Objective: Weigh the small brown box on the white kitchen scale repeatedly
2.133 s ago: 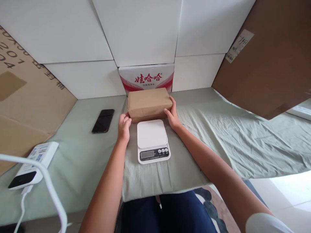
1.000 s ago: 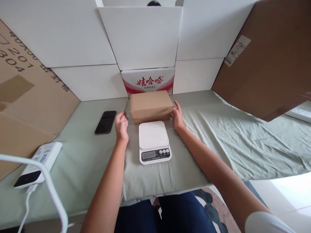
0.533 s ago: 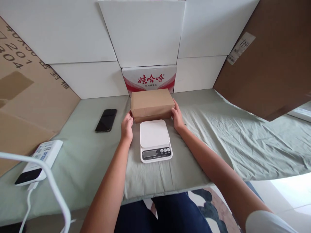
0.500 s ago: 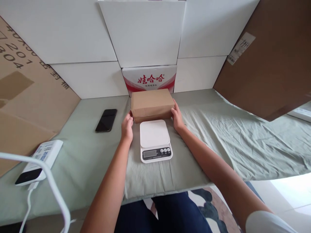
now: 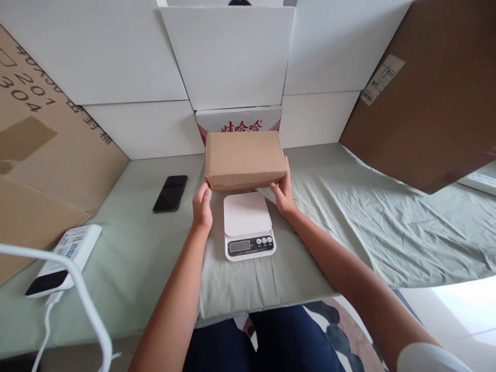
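A brown cardboard box (image 5: 245,159) is held up off the tabletop (image 5: 127,248) between both hands, just behind and above the white kitchen scale (image 5: 248,224). The left hand (image 5: 202,207) grips the box's lower left corner, its fingers closed against the side, and the right hand (image 5: 283,192) clasps the lower right corner — thumb on the near face, fingers wrapped round the far side. The box's front edge hangs over the rear of the scale's platform without resting on it. The scale sits on a pale green cloth (image 5: 349,217) that covers the surface. A black phone (image 5: 170,193) lies to the left of the box, well apart from it, and a white power bank (image 5: 64,260) with a cable lies at the near left — both untouched. Behind the box stands a red-and-white printed carton (image 5: 240,120).
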{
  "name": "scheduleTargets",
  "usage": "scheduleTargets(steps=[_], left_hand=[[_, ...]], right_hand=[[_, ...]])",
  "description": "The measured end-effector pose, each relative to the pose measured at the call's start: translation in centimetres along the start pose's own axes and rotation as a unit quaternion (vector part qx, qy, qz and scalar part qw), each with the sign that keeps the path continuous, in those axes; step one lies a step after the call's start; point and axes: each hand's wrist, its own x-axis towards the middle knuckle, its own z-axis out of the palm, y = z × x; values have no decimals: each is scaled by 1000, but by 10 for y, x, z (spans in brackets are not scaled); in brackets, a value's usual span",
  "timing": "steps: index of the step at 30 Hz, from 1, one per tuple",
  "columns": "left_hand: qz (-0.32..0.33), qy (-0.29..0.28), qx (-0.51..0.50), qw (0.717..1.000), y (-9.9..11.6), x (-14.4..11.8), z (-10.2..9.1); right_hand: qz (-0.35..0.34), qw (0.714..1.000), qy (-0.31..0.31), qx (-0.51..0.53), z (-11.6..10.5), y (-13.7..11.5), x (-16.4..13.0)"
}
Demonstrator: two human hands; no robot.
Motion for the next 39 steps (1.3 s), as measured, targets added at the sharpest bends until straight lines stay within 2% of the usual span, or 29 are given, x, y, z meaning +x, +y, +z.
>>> scheduleTargets(steps=[4,7,11,15,22,28,36,39], left_hand=[[40,-22,-1,999,17,-26,-3],[53,-51,6,997,30,-61,-9],[11,-72,18,997,37,-110,-27],[-24,-51,19,998,37,-138,-41],[-73,-4,0,997,37,-131,-41],[-66,-9,7,998,36,-127,-44],[-69,-18,24,997,43,-123,-38],[-38,1,8,999,50,-123,-35]], right_hand=[[-25,1000,3,-17,-11,-15,-27],[-1,1000,-3,-16,-23,-29,-57],[34,998,-18,-52,-37,-45,-95],[26,997,-44,-63,-40,-57,-106],[12,994,-69,-81,-32,-61,-97],[3,994,-68,-87,-30,-62,-93],[36,995,-65,-62,-29,-65,-90],[18,996,-47,-76,-30,-66,-90]])
